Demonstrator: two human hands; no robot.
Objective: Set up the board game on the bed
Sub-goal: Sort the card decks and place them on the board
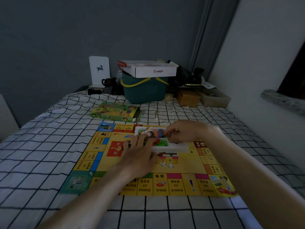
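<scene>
A yellow game board [173, 184] lies flat on the checked bed sheet. On its middle sits a white plastic tray [178, 148] with green and red pieces [160, 143] and picture cards [151, 132] inside. My left hand [138, 156] rests on the tray's left end, fingers spread over the pieces. My right hand [181, 131] reaches over the tray's far right part, fingers curled and pinching something small that I cannot make out. Two white dice [167, 165] lie on the board just in front of the tray. The green game box [116, 112] lies beyond the board.
A teal basket [143, 91] with a white carton [155, 70] on top stands at the head of the bed, beside dark bags, a brown box [188, 97] and a clear bin [214, 97]. A white wall runs along the right. Bare sheet lies left of and in front of the board.
</scene>
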